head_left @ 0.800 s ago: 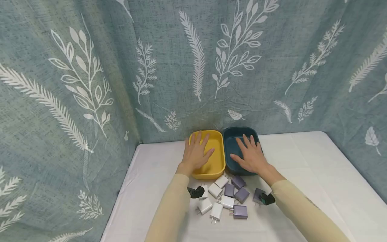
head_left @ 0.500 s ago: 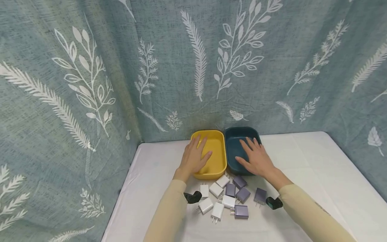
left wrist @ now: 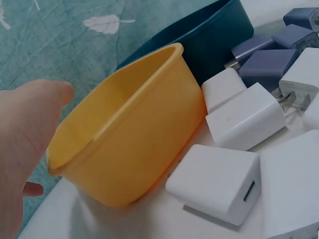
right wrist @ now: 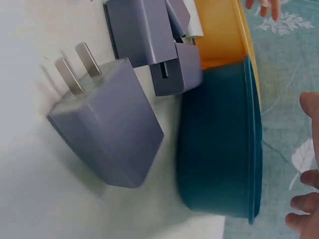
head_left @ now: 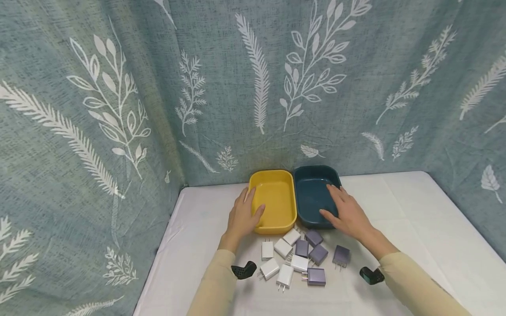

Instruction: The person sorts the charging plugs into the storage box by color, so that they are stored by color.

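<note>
My left hand (head_left: 242, 216) is at the left rim of a yellow bin (head_left: 275, 199), fingers spread and holding nothing. Beside that bin stands a dark teal bin (head_left: 315, 197), and my right hand (head_left: 349, 213) reaches over its right rim with relaxed fingers. No charger lies in either bin. In front of them is a loose group of white chargers (head_left: 270, 268) and purple chargers (head_left: 316, 276), prongs pointing various ways. One purple charger (head_left: 341, 255) lies apart on the right, large in the right wrist view. A white charger (left wrist: 215, 181) is close in the left wrist view.
The chargers and bins are on a white-covered table (head_left: 399, 206). A blue-green curtain (head_left: 221, 87) with white leaf prints hangs right behind the bins and along both sides. A small black device (head_left: 243, 270) sits at the left wrist, another black device (head_left: 371, 275) at the right.
Both hands have drawn back toward the body and apart: the left from over the yellow bin to its left rim, the right toward the teal bin's right rim. Bins and chargers stay put.
</note>
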Demonstrator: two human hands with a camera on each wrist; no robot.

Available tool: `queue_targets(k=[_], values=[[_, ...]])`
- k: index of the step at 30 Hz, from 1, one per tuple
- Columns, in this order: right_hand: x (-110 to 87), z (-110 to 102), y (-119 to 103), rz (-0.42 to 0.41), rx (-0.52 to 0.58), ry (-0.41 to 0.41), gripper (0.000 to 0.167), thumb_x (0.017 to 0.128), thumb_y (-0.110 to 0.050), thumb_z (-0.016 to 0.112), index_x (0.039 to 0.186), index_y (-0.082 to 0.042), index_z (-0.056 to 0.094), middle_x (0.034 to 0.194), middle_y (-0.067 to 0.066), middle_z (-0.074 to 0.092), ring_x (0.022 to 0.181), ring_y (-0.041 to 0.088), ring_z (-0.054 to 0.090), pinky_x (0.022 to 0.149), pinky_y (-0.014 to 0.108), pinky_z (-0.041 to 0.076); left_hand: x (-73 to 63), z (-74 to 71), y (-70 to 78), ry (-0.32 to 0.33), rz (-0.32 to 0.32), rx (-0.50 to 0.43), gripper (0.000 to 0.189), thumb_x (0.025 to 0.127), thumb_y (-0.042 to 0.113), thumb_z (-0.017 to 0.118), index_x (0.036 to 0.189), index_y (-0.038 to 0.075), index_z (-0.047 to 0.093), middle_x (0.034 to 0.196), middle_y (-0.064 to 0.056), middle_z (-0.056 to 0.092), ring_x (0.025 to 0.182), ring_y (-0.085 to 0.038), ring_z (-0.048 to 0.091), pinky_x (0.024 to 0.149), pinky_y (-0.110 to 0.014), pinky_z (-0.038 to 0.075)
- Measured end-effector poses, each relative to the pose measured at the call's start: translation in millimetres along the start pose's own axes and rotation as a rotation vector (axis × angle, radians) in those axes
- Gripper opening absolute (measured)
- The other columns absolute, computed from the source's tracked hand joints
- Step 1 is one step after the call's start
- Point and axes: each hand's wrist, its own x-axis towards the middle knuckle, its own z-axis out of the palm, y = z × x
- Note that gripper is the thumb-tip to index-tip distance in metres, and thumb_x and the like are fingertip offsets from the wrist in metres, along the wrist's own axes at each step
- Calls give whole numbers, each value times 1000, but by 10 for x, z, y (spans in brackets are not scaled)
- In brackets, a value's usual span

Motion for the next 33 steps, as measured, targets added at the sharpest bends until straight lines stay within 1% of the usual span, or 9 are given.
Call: queue_targets(k=[5,7,12,17,20,24,26,30,33], values=[[-82,20,15,11,20,11,80,90,-40,67,150,0,32,150,24,40,139,48,35,109,62,38,-78,34,-23,-22,-24,-47,64,97,47,51,151,18,35,158,-14,30,133,-39,47,98,-59,49],[-125,29,16,3,23,28,80,89,-38,69,149,1,34,149,25,41,137,48,36,107,62,39,-112,37,-35,-35,-26,-81,63,97,46,52,151,18,36,159,-14,28,133,-37,48,102,-58,47],[-249,42,59,0,40,64,79,88,-36,71,148,1,36,148,25,43,136,47,40,105,62,42,-177,23,-79,-65,-41,-193,64,96,43,56,151,19,36,160,-16,25,140,-38,40,112,-58,38],[-344,42,112,33,54,72,77,88,-35,71,148,0,36,146,26,44,135,47,41,103,62,43,-213,23,-143,-59,-53,-307,61,94,37,62,149,20,41,158,-18,29,141,-40,38,107,-52,46],[-399,43,120,59,48,66,77,89,-35,70,148,0,36,145,29,45,134,47,42,103,62,44,-237,39,-187,-75,-33,-340,57,94,34,64,146,21,46,156,-19,33,140,-38,39,103,-46,51],[-472,56,121,68,38,76,76,88,-33,72,146,2,37,143,31,46,130,47,46,101,61,45,-271,60,-252,-87,19,-372,54,92,29,67,142,17,51,156,-21,33,140,-38,40,103,-46,51],[-498,70,125,66,36,86,76,87,-31,73,145,2,38,142,31,47,129,47,47,101,61,46,-283,67,-285,-88,32,-419,54,91,26,69,142,14,52,156,-23,31,140,-39,39,103,-46,50],[-542,94,137,49,41,107,76,85,-29,75,145,3,39,141,31,48,128,47,49,100,59,48,-314,78,-355,-91,10,-523,57,89,25,72,141,14,53,157,-24,29,140,-37,39,103,-41,50],[-590,93,143,37,41,119,75,85,-27,75,144,3,40,141,31,48,126,46,50,100,58,48,-339,102,-409,-100,-13,-567,57,87,24,73,141,15,54,154,-21,37,136,-34,46,102,-36,51]])
